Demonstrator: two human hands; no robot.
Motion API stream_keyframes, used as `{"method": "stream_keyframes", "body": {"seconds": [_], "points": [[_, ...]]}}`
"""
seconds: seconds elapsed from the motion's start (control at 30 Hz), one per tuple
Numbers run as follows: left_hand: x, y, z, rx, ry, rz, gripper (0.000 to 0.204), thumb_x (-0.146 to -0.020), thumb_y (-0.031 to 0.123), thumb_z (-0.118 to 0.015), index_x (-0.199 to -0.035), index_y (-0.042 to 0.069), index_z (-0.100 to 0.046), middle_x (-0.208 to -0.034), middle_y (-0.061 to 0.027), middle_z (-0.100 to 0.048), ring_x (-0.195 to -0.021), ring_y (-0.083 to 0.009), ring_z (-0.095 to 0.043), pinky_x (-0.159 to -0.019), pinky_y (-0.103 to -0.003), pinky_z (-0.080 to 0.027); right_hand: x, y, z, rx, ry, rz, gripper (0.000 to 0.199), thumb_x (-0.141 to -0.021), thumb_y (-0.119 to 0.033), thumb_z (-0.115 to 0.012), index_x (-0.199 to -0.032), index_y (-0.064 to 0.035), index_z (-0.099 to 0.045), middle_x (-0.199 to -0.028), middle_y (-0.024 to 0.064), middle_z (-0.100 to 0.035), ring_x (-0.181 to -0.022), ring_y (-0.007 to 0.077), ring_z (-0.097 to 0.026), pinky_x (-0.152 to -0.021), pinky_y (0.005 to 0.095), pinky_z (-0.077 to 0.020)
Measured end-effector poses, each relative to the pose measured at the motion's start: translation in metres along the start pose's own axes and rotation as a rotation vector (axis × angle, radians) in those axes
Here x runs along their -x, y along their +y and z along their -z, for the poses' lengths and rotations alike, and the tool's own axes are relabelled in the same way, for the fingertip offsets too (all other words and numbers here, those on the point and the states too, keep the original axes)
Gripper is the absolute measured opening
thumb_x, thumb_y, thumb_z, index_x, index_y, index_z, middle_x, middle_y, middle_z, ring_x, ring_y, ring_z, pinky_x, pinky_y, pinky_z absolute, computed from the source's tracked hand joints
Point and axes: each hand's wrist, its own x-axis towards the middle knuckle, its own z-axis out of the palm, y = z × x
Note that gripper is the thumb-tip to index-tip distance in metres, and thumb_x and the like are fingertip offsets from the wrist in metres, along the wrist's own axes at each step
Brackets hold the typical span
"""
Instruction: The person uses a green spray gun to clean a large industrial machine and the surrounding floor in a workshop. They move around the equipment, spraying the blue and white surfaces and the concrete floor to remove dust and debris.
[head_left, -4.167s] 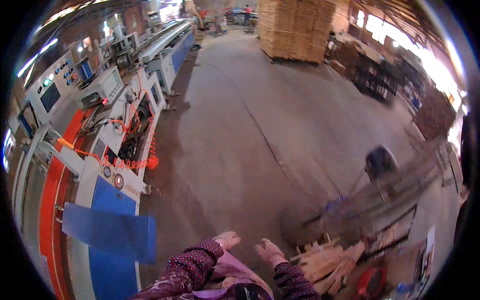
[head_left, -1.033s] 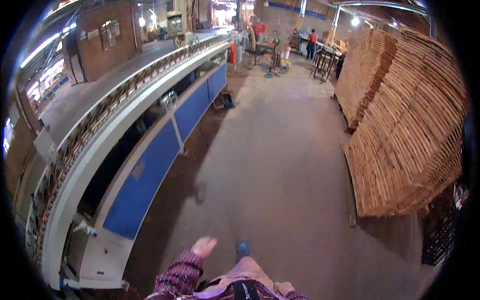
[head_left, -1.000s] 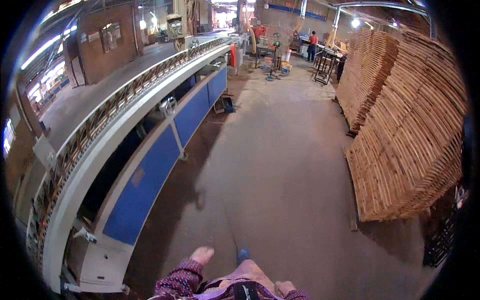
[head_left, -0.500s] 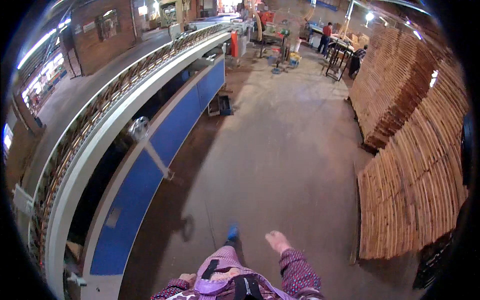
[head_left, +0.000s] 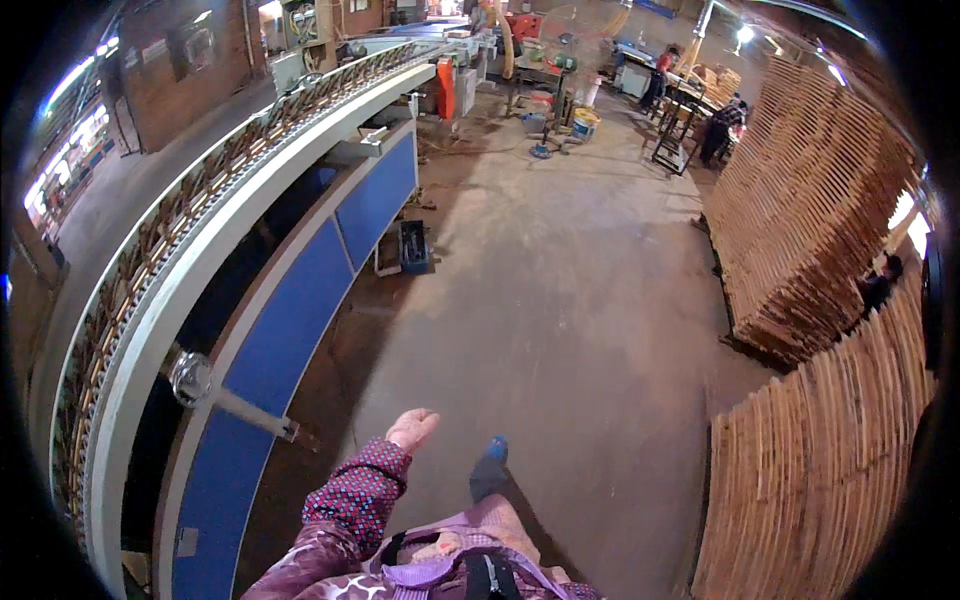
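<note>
My left hand (head_left: 412, 430) swings forward in front of me over the concrete floor (head_left: 560, 330), its fingers loosely curled with nothing visible in them. A patterned sleeve (head_left: 360, 490) covers that arm. The hand is apart from everything; nearest on its left is the long machine with blue side panels (head_left: 285, 300). My right hand is out of sight, with only a bit of sleeve at the lower edge. Below, one foot in a blue shoe (head_left: 498, 450) is forward, under a purple checked apron (head_left: 430, 570).
Along the left runs a conveyor (head_left: 200, 190) carrying thin wooden strips. Tall stacks of wooden slats (head_left: 810, 210) line the right, with a person (head_left: 880, 280) between them. Ahead are a dark crate (head_left: 413, 247), buckets (head_left: 585, 124) and two people (head_left: 720, 130) at worktables.
I have moved forward along the aisle. My left hand has swung up and forward, while my right hand has gone back out of view. The other foot shows in front.
</note>
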Motion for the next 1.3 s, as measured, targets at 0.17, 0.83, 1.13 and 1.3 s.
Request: {"method": "stream_keyframes", "body": {"seconds": [0.17, 0.83, 1.13, 1.3], "points": [[-0.092, -0.079, -0.016, -0.368, -0.075, -0.133, 0.050, -0.082, 0.044, -0.044, -0.087, 0.000, -0.067, -0.088, -0.0257, -0.065, -0.092, -0.0439, -0.060, -0.082, -0.051, -0.045, -0.167, -0.007, 0.129, 0.080, -0.050, -0.062, 0.046, -0.083, -0.043, -0.051, -0.097, -0.0017, -0.066, -0.098, 0.0227, -0.065, -0.091, 0.0373, -0.064, -0.073, 0.0453, -0.0503], [-0.604, 0.157, 0.107, -0.088, 0.121, 0.252, 0.040, -0.084, 0.036, -0.054, -0.087, -0.002, -0.065, -0.077, -0.0182, -0.064, -0.072, -0.0245, -0.063, -0.063, -0.039, -0.048, -0.573, -0.136, 0.667, -0.357, -0.089, -0.390, 0.057, -0.083, -0.047, -0.048, -0.112, 0.0007, -0.062, -0.116, 0.0253, -0.059, -0.113, 0.0378, -0.054, -0.096, 0.0423, -0.0411], [-0.863, 0.328, 0.146, -0.068, 0.080, -0.010, 0.044, -0.087, 0.038, -0.051, -0.108, 0.001, -0.062, -0.095, -0.0217, -0.066, -0.091, -0.0370, -0.062, -0.080, -0.043, -0.048, -0.741, -0.044, 0.703, -0.068, -0.146, -0.249, 0.027, -0.084, -0.025, -0.053, -0.104, -0.0085, -0.059, -0.086, 0.0226, -0.064, -0.082, 0.0403, -0.063, -0.069, 0.0494, -0.0496], [-0.922, 0.200, 0.136, -0.514, -0.061, -0.009, 0.018, -0.083, 0.021, -0.049, -0.085, 0.006, -0.057, -0.072, -0.0182, -0.061, -0.070, -0.0387, -0.061, -0.059, -0.049, -0.048, -0.891, -0.064, 0.852, 0.225, -0.115, 0.077, 0.041, -0.083, -0.034, -0.055, -0.109, -0.0035, -0.061, -0.096, 0.0238, -0.065, -0.093, 0.0390, -0.063, -0.078, 0.0474, -0.0496]]}}
